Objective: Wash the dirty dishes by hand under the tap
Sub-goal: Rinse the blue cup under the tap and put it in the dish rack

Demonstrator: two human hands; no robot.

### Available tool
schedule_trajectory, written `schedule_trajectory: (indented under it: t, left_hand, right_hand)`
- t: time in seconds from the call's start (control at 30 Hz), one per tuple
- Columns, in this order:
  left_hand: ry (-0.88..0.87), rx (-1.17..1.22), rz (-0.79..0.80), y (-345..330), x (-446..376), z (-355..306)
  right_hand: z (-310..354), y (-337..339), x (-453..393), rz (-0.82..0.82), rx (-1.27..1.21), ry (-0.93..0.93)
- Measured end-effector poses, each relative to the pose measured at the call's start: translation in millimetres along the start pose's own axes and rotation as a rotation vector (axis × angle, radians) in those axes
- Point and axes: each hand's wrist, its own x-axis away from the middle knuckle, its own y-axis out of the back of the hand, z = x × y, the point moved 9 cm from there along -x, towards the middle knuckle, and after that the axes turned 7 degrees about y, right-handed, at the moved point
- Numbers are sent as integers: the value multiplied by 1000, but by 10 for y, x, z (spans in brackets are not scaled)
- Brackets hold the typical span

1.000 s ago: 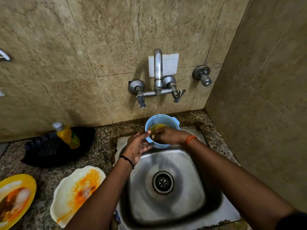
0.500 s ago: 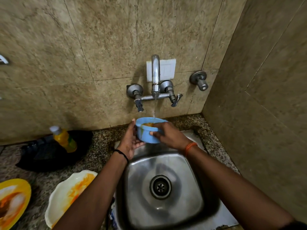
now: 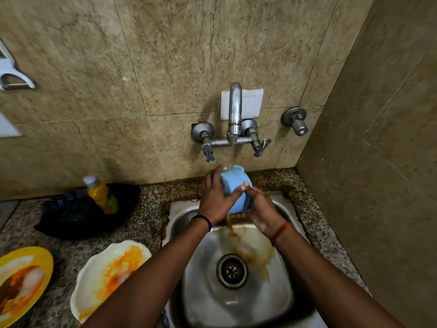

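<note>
I hold the blue cup (image 3: 235, 189) tipped over under the tap (image 3: 234, 110) — my left hand (image 3: 214, 197) and right hand (image 3: 262, 210) both keep a curled grip round its sides. Orange-brown water pours out into the sink (image 3: 279, 301) — two dirty plates (image 3: 104, 278) wait on the surface (image 3: 146, 214).

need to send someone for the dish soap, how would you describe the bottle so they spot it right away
From the sink, go left along the counter to the wall. The bottle stands on a black mat there. It is the only upright thing: yellow-orange with a pale cap, while the two dirty plates lie flat nearer the counter's front.
</note>
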Motion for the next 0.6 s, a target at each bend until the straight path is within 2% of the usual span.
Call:
schedule_trajectory:
  t: [0.07,0.13,0.37,0.43,0.53,0.57,0.6]
  left_hand:
    - [-88,-57,-15,0,2,-124]
    - [-104,-79,12,-30,3,-160]
    - [23,-224,169,-190,-55,-111]
    - [36,-279,162,-177,-68,-138]
    - [-30,-451,146,-154,-72,-195]
    - [-52,-493,160,-163,-76,-199]
    - [-70,-527,176,-169,-83,-200]
  right_hand:
    - [-35,17,2,-2,-96,-65]
    - [-35,21,13,4,-180,-108]
    - [-88,79,39,78,-251,-173]
    - [-32,137,52,-10,-50,-166]
    - [444,311,-62,-179,619,134]
    - [641,306,-82,-212,703,230]
    - [817,275,-95,-224,682,302]
